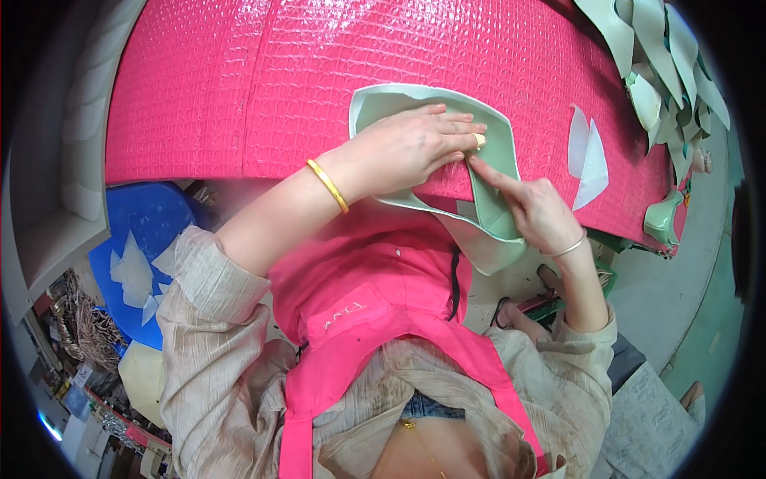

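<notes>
Pressing a pale green cut piece (495, 207) flat on the pink tabletop (239, 88) — left hand (407, 148) fingers together, right hand (531, 209) forefinger creasing its fold; smoothing likely needs steady pressure.

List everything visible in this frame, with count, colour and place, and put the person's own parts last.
Table cover: one, bright pink, quilted, across the top.
Cut piece: one, pale green, curved, at the table's near edge under both hands.
Small pieces: two, white, pointed, on the cover to the right.
Pile of cut pieces: count unclear, pale green, top right corner.
Stool: one, blue, lower left, white scraps on it.
Apron: one, pink, worn.
Left hand: flat on the green piece, gold bangle.
Right hand: forefinger pressing the piece, silver bangle.
</notes>
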A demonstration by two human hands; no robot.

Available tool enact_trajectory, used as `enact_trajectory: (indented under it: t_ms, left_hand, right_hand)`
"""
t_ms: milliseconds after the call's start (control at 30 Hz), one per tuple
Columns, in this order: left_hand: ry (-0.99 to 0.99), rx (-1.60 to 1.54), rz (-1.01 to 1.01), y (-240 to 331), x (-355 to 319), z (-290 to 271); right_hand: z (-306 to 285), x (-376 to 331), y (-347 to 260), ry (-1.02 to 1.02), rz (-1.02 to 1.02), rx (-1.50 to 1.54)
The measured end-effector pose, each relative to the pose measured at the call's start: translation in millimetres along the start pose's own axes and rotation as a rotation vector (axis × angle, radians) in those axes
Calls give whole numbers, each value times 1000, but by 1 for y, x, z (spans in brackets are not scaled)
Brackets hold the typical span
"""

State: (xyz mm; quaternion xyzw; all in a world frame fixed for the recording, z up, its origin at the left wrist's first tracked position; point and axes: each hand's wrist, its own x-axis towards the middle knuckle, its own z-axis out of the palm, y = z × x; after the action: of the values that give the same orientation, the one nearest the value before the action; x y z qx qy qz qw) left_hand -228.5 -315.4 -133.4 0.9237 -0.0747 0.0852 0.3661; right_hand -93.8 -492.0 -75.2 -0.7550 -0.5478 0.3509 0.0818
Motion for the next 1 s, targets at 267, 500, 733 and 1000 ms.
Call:
enact_trajectory:
  t_ms: [267,500,733,1000]
  left_hand:
    - [-32,171,88,-5,-2,3]
    - [40,223,62,7,-2,5]
    - [295,206,-255,8,-20,3]
    - [-82,275,-156,-5,-67,-44]
  right_hand:
    - [4,-26,-4,-5,-11,-230]
    - [12,-23,-11,373,-166,-316]
    - [10,33,1,197,-250,-476]
    - [7,33,26,285,-104,-448]
